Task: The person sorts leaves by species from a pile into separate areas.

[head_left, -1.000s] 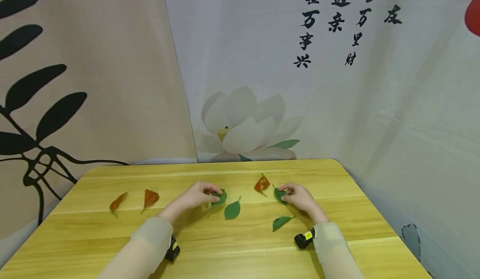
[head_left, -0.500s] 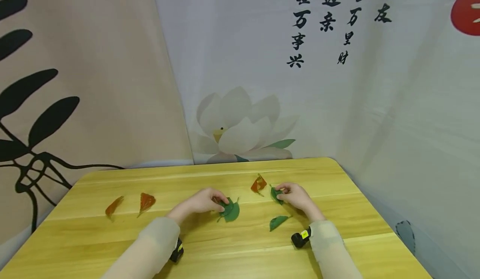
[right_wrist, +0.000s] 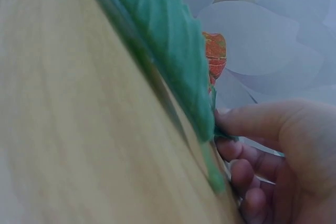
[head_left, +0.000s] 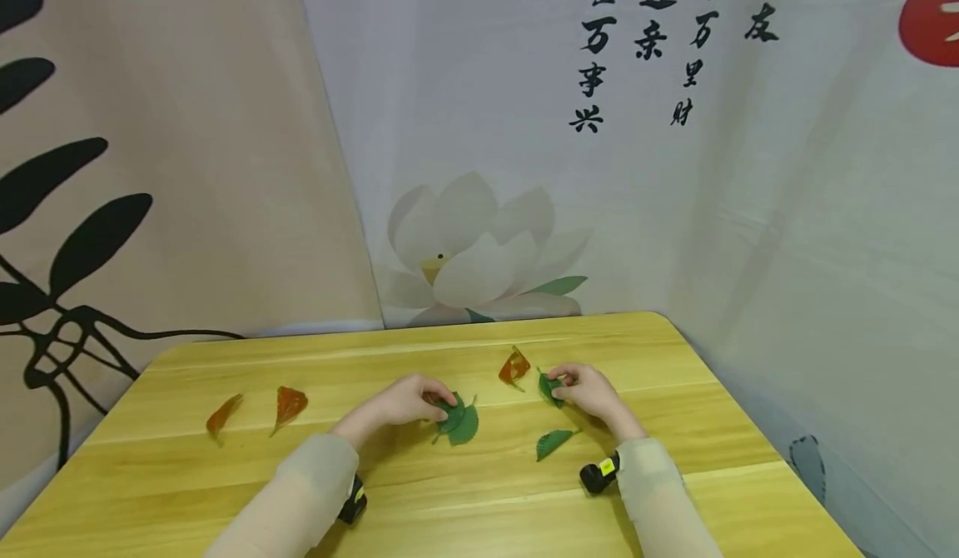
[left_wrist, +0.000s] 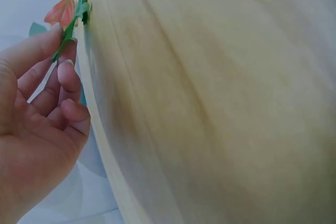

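Note:
Between thumb and fingers, the left hand pinches a green leaf, which overlaps another green leaf on the table. In the left wrist view the held leaf stands edge-on between the left hand's thumb and fingertip. The right hand pinches a green leaf near the back right. A separate green leaf lies in front of the right hand; it looms large in the right wrist view, beside the right hand.
An orange-red leaf lies left of the right hand. Two more orange-brown leaves lie on the left part of the wooden table. Behind the table hangs a printed cloth.
The left hand has moved right with its leaf, which now overlaps the neighbouring green leaf. The right hand keeps its pinch on its leaf. The head view has shifted slightly.

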`<state>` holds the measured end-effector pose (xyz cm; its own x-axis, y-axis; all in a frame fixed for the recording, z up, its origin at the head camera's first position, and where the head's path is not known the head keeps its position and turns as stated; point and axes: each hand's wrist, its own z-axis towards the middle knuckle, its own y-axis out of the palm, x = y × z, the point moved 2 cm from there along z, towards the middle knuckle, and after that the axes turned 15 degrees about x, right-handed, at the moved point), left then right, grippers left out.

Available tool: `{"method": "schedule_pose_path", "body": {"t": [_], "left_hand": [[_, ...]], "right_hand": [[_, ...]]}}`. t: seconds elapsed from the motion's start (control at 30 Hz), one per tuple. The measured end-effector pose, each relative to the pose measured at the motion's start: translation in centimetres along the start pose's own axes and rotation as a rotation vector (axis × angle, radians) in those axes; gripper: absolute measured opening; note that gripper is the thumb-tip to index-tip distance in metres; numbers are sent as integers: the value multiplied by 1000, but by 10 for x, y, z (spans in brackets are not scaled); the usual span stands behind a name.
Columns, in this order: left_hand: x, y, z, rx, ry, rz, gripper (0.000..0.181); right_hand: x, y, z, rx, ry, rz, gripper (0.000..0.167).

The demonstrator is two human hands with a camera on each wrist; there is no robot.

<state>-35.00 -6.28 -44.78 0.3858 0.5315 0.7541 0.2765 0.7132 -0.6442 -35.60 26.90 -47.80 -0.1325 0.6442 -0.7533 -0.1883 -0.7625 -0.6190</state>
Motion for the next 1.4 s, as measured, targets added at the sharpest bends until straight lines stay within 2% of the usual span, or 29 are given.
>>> {"method": "schedule_pose_path", "body": {"t": [0.37,0.63,0.87,1.13,1.4], "left_hand": [[-5,-14,-16,40,-22,-64,19],[-10,-26,-46,9,-1,-82,19],[-11,-33,-72,-24,-54,-107,20],[-8,-37,-102,-51,-85,-163,22],[-14,-39,-118,-51,-111,-193,23]], "right_hand": [[2,0,0,-3,3,-2,21],[1,2,-1,-12,9,-2,21],[1,0,-1,-13,5,1,21],[2,0,0,-17,1,-4,23],[1,0,-1,-20,-7,-5,23]]}}
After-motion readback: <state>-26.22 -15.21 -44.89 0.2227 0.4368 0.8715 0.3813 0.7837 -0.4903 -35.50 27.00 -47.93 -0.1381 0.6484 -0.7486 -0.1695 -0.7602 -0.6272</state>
